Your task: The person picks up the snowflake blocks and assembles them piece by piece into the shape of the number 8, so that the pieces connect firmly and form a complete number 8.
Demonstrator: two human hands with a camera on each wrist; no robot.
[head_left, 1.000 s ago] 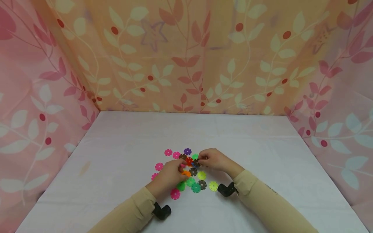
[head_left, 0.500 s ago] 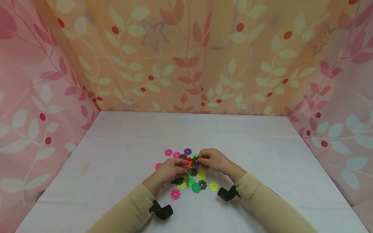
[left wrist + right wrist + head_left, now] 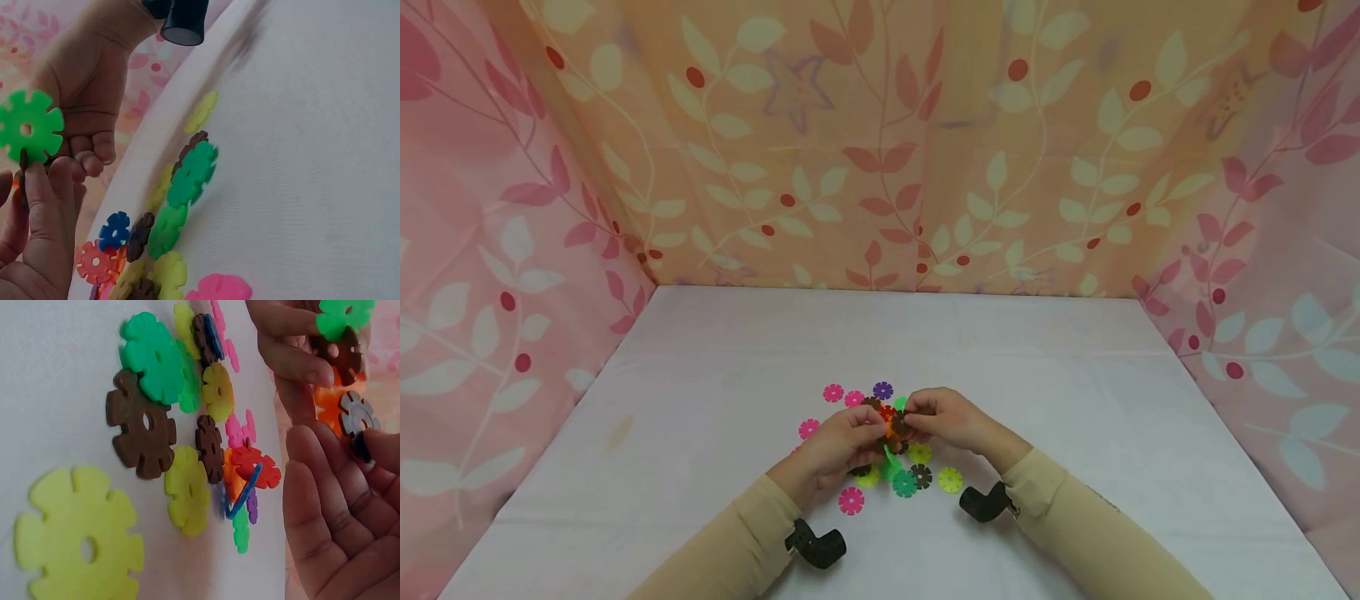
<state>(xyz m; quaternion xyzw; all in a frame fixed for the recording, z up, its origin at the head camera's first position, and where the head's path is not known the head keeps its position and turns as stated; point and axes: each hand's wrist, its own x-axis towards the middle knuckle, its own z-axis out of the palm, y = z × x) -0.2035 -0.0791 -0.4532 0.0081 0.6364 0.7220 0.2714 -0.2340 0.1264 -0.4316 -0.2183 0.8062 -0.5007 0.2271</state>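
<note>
In the head view my left hand (image 3: 842, 446) and right hand (image 3: 951, 421) meet just above a cluster of notched plastic discs. My left fingers grip a joined piece: a brown disc (image 3: 340, 359) slotted to a bright green disc (image 3: 31, 128), with an orange disc (image 3: 328, 407) beside them. Between my right thumb and fingers is a dark disc (image 3: 357, 415), its edge against the orange one. Whether those two are interlocked I cannot tell; fingers hide part of the joint. A red disc (image 3: 256, 467) and a blue disc (image 3: 114, 231) lie below among the others.
Loose discs lie around the hands on the white tabletop (image 3: 715, 383), among them yellow (image 3: 950, 480), pink (image 3: 852, 501), purple (image 3: 883, 390) and teal (image 3: 905, 483). Some overlap. Floral cloth (image 3: 880, 167) encloses the back and sides. A black wrist mount (image 3: 820, 546) hangs under each cuff.
My left hand has turned and lifted its piece, bringing the orange disc up to the dark disc in my right hand. Brown and yellow discs under the left hand came into view.
</note>
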